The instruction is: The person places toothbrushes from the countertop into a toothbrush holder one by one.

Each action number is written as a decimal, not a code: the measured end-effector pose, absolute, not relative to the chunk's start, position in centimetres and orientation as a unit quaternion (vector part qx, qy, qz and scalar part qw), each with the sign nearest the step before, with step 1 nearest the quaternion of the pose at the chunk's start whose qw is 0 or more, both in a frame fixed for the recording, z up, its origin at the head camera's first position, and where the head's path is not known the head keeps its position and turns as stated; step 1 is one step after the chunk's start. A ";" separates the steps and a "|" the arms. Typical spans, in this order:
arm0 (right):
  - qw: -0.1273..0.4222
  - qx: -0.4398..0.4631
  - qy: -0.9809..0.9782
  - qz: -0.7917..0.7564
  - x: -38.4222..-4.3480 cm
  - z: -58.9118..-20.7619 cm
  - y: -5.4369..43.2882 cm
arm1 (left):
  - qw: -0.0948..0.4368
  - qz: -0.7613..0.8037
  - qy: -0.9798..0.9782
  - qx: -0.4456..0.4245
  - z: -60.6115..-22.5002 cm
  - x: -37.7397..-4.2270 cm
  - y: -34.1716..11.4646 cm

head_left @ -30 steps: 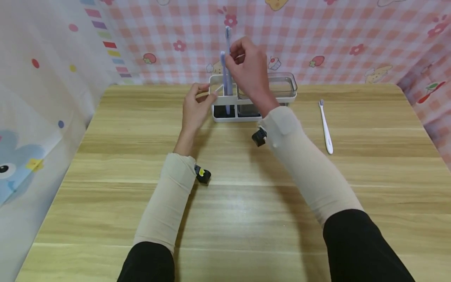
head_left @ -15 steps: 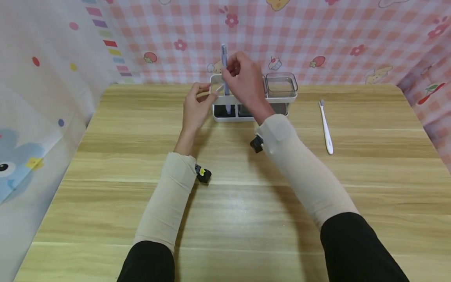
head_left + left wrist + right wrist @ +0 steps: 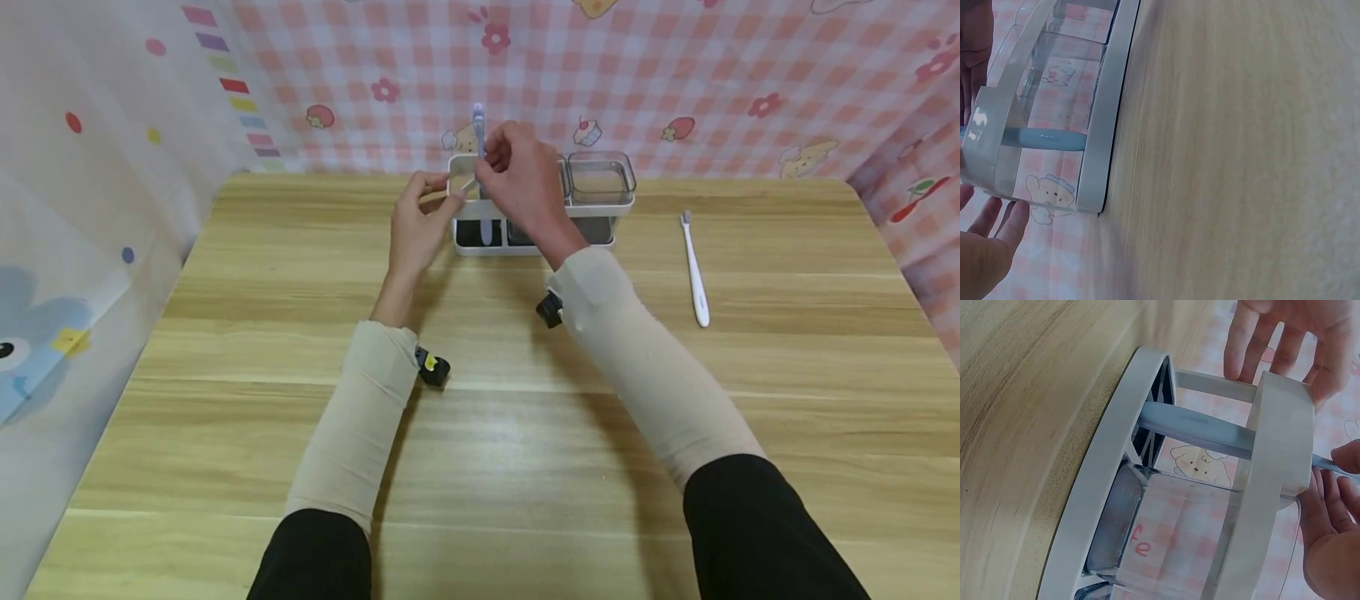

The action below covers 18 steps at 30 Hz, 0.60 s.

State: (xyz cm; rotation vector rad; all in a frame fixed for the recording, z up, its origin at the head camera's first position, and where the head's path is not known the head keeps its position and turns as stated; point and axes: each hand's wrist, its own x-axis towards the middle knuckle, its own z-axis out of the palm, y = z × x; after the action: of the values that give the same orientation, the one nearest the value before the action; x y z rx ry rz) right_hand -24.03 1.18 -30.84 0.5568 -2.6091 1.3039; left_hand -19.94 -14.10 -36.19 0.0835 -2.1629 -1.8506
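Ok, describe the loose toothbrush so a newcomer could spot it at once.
On the wood-grain table, find the toothbrush holder near the checked cloth. To its right lies a white toothbrush, head toward the cloth. Unlike the bluish toothbrush the right hand pinches, it lies flat, untouched.

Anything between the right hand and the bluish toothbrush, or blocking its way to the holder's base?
Nothing visible. The right hand pinches the bluish toothbrush; its handle runs through the upper frame down to the base. Whether it touches bottom is unclear.
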 end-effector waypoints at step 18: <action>0.115 0.221 -0.849 0.466 -23.7 -30.0 1.8 | 0.144 -0.638 -0.756 0.032 -36.1 -19.8 -14.1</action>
State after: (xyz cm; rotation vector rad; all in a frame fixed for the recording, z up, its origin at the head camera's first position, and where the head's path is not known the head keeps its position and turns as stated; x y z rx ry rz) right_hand -23.71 1.82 -29.98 0.6473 -2.4870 1.3656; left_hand -19.83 -14.08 -36.11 0.0914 -2.1786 -1.8407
